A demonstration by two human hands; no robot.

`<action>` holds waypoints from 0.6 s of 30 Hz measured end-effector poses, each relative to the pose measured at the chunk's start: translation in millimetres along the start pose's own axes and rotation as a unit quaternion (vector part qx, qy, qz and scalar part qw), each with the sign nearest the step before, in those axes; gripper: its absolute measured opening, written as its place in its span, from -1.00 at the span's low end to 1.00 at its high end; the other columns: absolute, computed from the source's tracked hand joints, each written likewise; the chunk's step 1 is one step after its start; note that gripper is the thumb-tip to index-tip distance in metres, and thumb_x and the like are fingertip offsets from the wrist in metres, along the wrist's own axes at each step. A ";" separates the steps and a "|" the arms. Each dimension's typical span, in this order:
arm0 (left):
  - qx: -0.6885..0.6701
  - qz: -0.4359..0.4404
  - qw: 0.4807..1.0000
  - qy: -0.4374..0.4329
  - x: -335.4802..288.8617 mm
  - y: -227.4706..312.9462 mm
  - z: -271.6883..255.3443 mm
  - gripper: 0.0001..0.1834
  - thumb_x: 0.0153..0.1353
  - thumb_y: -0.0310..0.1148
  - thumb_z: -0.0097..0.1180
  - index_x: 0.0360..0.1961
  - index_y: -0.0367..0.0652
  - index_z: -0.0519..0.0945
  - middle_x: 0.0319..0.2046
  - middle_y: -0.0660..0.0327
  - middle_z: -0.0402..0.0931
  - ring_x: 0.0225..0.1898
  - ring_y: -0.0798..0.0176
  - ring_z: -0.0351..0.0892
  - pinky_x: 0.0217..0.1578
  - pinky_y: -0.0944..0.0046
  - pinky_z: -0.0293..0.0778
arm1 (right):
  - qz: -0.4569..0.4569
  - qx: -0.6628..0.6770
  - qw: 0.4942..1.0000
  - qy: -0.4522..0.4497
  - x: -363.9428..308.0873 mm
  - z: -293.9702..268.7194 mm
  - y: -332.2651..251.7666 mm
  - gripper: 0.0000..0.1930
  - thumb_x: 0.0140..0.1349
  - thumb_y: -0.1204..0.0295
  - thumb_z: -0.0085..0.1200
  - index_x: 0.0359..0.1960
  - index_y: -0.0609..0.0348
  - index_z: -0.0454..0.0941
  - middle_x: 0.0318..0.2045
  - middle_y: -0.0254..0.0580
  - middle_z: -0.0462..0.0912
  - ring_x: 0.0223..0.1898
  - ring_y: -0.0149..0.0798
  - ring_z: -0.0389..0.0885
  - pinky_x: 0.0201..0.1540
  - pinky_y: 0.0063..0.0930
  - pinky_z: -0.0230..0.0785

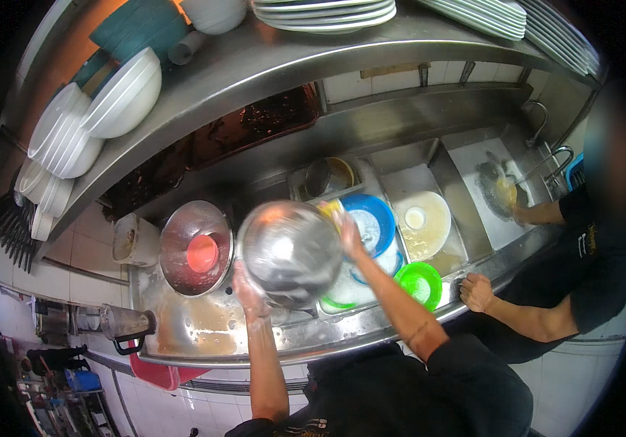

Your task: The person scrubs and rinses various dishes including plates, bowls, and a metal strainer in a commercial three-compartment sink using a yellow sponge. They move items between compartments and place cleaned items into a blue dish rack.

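A large metal bowl, blurred by motion, is held tilted above the sink in front of me. My left hand grips its rim at the lower left, and part of those fingers is hidden behind the bowl. My right hand is closed on a yellow sponge at the bowl's right edge. Just beyond that hand a blue basin with suds sits over the soapy compartment. Left of the bowl, another metal bowl rests on the drainboard with a red bowl inside it.
A green basin stands at the sink's front edge. Farther right, a white round dish lies in murky water. A co-worker's hand works in the far-right sink. Overhead, a steel shelf bears stacked plates and bowls. A blender jug stands left.
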State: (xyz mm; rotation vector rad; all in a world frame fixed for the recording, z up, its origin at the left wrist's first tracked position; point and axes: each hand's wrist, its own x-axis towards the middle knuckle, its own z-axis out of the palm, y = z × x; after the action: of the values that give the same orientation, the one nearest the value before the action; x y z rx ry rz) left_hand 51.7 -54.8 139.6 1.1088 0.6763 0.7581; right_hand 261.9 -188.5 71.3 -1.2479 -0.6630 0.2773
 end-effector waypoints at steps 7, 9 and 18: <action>-0.025 0.101 0.994 0.044 15.7 -43.2 24.9 -0.52 0.39 -0.07 -0.25 0.05 -0.28 0.39 -0.15 0.20 0.50 -0.19 0.25 0.50 -0.12 0.23 0.46 | -0.195 -0.342 0.916 -0.074 -38.5 96.4 -94.3 -0.61 0.06 0.33 0.07 -0.02 0.07 0.53 0.15 0.00 0.39 0.24 0.03 0.24 0.25 -0.10 0.11; 0.249 0.068 0.965 -0.053 14.5 -39.7 21.9 -0.59 0.39 -0.14 -0.25 0.04 -0.23 0.40 -0.22 0.21 0.51 -0.21 0.29 0.50 -0.12 0.33 0.45 | -0.126 -0.332 0.923 -0.146 4.9 84.5 -96.8 -0.66 0.11 0.37 0.02 -0.04 0.07 0.53 0.08 -0.02 0.44 0.09 -0.05 0.42 0.15 -0.20 0.26; 0.029 0.022 0.994 0.103 32.9 -23.7 4.6 -0.56 0.39 -0.08 -0.22 0.02 -0.24 0.43 -0.26 0.21 0.46 -0.36 0.29 0.49 -0.37 0.32 0.45 | -0.190 -0.351 0.913 -0.081 -27.7 79.1 -97.5 -0.51 0.16 0.36 0.00 0.16 0.18 0.36 0.27 -0.05 0.25 0.25 0.07 0.25 0.28 -0.11 0.10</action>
State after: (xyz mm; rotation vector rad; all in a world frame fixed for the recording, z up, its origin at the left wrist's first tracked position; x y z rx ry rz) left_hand 78.8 -36.6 115.2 1.1108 0.8550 0.9031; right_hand 177.4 -172.2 166.8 -1.7478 -1.1962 -0.2120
